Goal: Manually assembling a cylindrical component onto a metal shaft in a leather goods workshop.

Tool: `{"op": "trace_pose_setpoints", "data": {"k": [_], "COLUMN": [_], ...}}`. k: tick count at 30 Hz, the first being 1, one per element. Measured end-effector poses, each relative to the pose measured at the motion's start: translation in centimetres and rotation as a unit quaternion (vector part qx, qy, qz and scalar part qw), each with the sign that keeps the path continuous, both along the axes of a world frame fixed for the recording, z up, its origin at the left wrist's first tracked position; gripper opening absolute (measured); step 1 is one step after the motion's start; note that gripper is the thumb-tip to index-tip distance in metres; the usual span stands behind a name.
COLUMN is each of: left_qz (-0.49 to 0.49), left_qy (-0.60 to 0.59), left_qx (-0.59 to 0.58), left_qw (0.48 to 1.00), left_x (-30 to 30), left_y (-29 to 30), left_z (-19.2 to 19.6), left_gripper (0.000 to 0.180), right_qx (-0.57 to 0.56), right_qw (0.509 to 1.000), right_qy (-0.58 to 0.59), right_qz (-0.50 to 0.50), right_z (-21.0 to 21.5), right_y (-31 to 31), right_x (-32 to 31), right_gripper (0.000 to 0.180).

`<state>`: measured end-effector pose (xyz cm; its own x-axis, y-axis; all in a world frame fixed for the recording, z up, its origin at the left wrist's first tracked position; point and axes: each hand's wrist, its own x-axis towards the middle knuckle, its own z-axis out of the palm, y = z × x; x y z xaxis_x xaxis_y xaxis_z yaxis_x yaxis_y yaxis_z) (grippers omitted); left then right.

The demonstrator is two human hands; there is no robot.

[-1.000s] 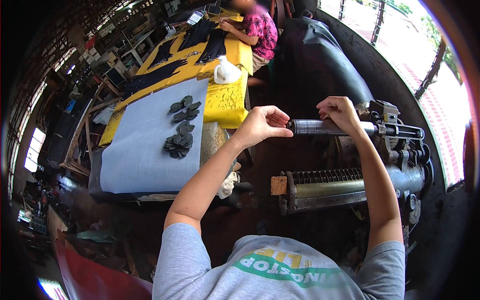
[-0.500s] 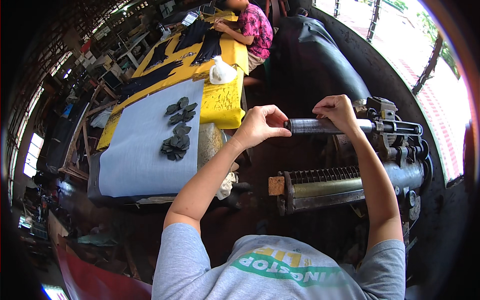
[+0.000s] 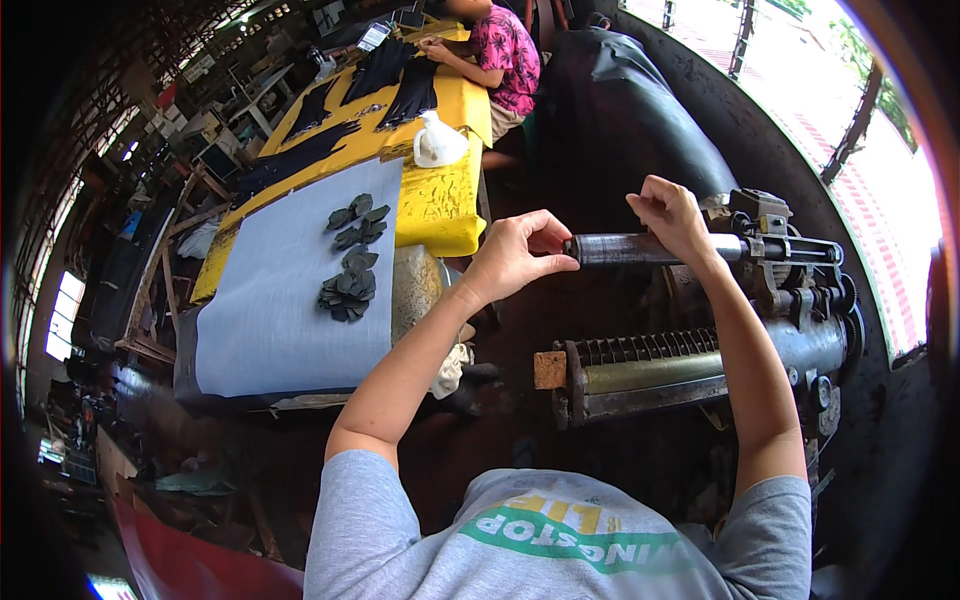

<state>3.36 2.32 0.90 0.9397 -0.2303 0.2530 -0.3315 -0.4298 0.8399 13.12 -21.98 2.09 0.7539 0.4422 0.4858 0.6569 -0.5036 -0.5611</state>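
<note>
A dark metal cylinder point(image 3: 620, 248) juts leftward from the machine at the right, level with my chest. My left hand point(image 3: 510, 258) curls its thumb and fingers around the cylinder's free left end. Just above and behind the cylinder is my right hand point(image 3: 675, 220), its fingers drawn together into a pinch. Anything small between those fingertips is too fine to make out. The machine's geared head point(image 3: 770, 240) carries the cylinder's right end. Below sits a larger roller part point(image 3: 650, 375) with a row of metal teeth and a brass-coloured strip.
On the left, a grey-white sheet point(image 3: 270, 300) covers the near table end and bears dark leaf-shaped pieces point(image 3: 348, 290). Dark gloves and a white bag point(image 3: 438, 142) lie on yellow cloth. A person in a pink shirt point(image 3: 508, 60) works beyond. A black-covered bulk point(image 3: 650, 110) stands ahead.
My right hand has lifted slightly up and away from the cylinder, its fingers more curled. My left hand stays at the cylinder's end.
</note>
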Motion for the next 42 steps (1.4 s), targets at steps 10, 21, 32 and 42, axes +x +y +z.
{"op": "trace_pose_setpoints", "data": {"k": [10, 21, 32, 42], "left_qz": [0.008, 0.027, -0.038, -0.121], "left_qy": [-0.014, -0.249, -0.190, 0.011], "left_qx": [0.003, 0.175, 0.064, -0.060], "left_qw": [1.000, 0.952, 0.979, 0.991], "left_x": [-0.3, -1.4, 0.0, 1.5], "left_y": [-0.3, -1.1, 0.2, 0.9], "left_z": [0.0, 1.2, 1.0, 0.8], "left_gripper": [0.030, 0.024, 0.023, 0.020], "right_qx": [0.125, 0.053, -0.049, -0.063], "right_qw": [0.968, 0.987, 0.996, 0.997], "right_qy": [0.216, 0.150, 0.074, 0.050], "right_qz": [-0.030, 0.031, 0.014, 0.011], "right_z": [-0.3, -0.9, -0.5, 0.0], "right_y": [-0.2, -0.5, -0.1, 0.4], "right_x": [1.0, 1.4, 0.8, 0.3], "right_gripper": [0.065, 0.028, 0.030, 0.031]}}
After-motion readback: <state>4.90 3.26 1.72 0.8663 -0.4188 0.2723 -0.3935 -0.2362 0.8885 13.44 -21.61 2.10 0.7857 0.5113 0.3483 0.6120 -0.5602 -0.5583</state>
